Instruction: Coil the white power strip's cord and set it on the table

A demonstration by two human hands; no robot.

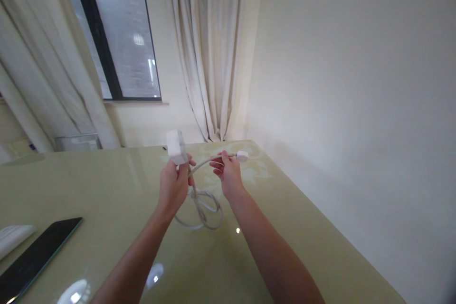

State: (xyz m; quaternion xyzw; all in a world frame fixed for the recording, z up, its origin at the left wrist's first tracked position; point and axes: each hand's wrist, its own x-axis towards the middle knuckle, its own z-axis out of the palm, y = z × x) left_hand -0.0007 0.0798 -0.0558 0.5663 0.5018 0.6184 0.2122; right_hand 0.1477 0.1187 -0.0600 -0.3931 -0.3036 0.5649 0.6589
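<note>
A white block-shaped power adapter (176,147) is gripped in my left hand (174,183), raised above the table. From it runs a pale cable (205,209), whose loose loops hang below and between my hands. My right hand (229,173) pinches the cable near its far end, where a small white connector (242,156) sticks out past the fingers to the right. Between the two hands the cable bows in a short arc. The exact kind of the connector cannot be made out.
The glossy greenish table (117,190) reflects the lights. A black flat tablet-like device (39,259) lies at the lower left beside a white object (14,237). A wall (349,104) borders the table's right side. Curtains (210,47) and a window (121,28) stand behind.
</note>
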